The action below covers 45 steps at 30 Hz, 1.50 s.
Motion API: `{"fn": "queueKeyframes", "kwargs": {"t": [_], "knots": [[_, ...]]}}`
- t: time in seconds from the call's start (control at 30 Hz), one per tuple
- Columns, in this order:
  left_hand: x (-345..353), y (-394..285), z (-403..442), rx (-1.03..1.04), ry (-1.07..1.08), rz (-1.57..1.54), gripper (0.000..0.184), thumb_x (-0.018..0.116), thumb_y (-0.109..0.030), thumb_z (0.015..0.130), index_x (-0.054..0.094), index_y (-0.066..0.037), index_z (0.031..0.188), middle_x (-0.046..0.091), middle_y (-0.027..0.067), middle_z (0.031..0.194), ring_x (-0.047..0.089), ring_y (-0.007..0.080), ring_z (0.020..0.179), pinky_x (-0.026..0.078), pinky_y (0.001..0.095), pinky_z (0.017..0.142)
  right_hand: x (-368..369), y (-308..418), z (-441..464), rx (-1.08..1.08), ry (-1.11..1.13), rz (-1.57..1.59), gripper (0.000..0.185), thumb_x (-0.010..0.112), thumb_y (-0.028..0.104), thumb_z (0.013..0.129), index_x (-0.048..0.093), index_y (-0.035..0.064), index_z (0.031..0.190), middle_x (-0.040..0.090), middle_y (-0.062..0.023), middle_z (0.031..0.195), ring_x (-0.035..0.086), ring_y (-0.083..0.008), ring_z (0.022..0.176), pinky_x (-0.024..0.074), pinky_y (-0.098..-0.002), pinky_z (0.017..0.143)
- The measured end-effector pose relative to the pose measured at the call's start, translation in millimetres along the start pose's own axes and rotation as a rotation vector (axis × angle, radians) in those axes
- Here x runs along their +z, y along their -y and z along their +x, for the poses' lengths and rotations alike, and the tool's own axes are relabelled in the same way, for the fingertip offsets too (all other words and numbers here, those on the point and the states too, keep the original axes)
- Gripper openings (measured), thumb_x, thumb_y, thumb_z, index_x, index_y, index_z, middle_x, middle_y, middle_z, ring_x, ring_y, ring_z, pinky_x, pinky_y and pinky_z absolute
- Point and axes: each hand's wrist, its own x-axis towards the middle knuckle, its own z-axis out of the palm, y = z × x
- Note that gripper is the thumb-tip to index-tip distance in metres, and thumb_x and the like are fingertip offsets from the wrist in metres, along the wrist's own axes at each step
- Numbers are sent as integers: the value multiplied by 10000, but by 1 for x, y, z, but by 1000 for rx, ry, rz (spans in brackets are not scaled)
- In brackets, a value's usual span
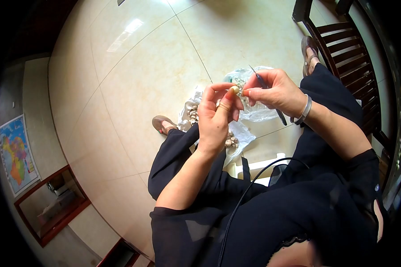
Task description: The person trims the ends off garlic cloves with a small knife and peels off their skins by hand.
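Note:
My left hand (218,109) is raised over the bags, its thumb and fingers pinched round a small pale piece (235,89) that looks like a mushroom. Close to its right, my right hand (276,92) holds a dark-handled knife (262,81), its blade pointing up and to the left. The right fingertips are near the pale piece; whether they touch it is unclear. Below my hands, a white plastic bag (240,135) holds several brownish mushrooms (231,141), with more mushrooms (193,113) at its left. Behind my hands lies a clear plastic bag (259,113) with small pale bits.
A dark wooden chair (349,62) stands at the right. A white plastic stool or tub (258,168) is between my legs, and a black cable (240,200) crosses my lap. On the left are a wall map (18,153) and a red-framed opening (49,231).

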Motion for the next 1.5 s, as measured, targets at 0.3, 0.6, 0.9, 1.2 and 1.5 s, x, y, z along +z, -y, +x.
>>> {"fn": "queueKeyframes", "kwargs": {"t": [0.3,0.6,0.9,1.2,1.5], "knots": [[-12,2,5,-227,31,-399,195,497,-177,878,487,-22,995,525,47,671,449,87,521,347,179,472,-3,-15,6,-192,-32,-246,114,577,140,796,556,29,803,531,13,659,449,-33,545,367,-172,482],[-6,-1,-1,-294,-170,-273,211,488,-194,882,477,-54,1040,568,20,838,445,58,604,333,175,518,7,-21,5,-687,-180,-766,248,624,182,756,518,3,891,534,-147,767,549,-285,671,439,-321,586],[-19,13,4,-251,84,-380,160,509,-136,866,509,-50,1000,563,11,880,534,71,737,439,175,654,5,-22,2,-841,-264,-868,203,615,235,751,538,78,854,513,-72,763,561,-275,636,454,-346,515],[-15,11,9,-193,76,-308,197,505,-106,863,510,-5,1032,567,47,824,523,108,660,387,182,511,5,-18,3,-884,-332,-847,193,633,164,721,560,80,879,539,-61,790,573,-256,620,466,-326,511],[-20,18,8,-197,1,-384,189,523,-103,853,524,21,996,571,79,854,534,129,677,384,184,511,6,-16,1,-943,-317,-869,197,647,101,680,570,77,859,562,-55,798,585,-232,626,476,-299,513]]}}
